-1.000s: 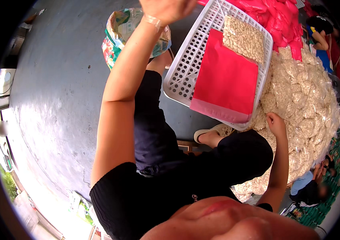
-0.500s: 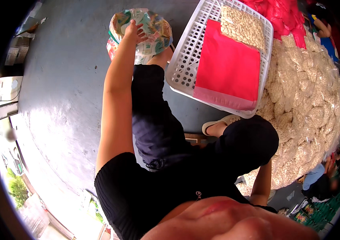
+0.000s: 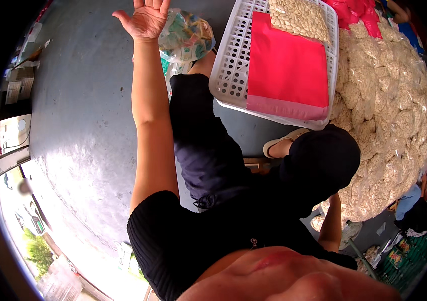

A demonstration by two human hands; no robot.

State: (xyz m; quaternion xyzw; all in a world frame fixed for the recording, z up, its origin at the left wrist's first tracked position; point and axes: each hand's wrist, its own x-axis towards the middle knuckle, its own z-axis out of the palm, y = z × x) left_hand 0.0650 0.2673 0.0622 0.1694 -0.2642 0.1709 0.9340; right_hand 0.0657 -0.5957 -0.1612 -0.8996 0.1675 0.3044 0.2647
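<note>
My left hand (image 3: 144,19) is stretched out at the top of the head view, palm showing and fingers spread, with nothing in it. Just right of it stands a clear plastic bag (image 3: 188,40) with crumpled colourful wrappers in it. To the right, a white perforated plastic basket (image 3: 232,83) carries a flat red packet (image 3: 287,70) with a pale strip along its near edge. At the basket's far end lies a clear bag of pale flat seeds (image 3: 298,21). My right forearm (image 3: 331,226) goes down beside my right knee; the hand is hidden behind the knee.
A large heap of clear bags filled with pale seeds (image 3: 379,120) rises on the right, with red packets (image 3: 356,17) at its far end. Another person (image 3: 414,205) sits at the far right by green packages. Cartons (image 3: 20,85) stand on the far left.
My left hand has moved from over the wrapper bag up and to the left, and its fingers are now spread. The head view has shifted slightly; the basket's contents look the same.
</note>
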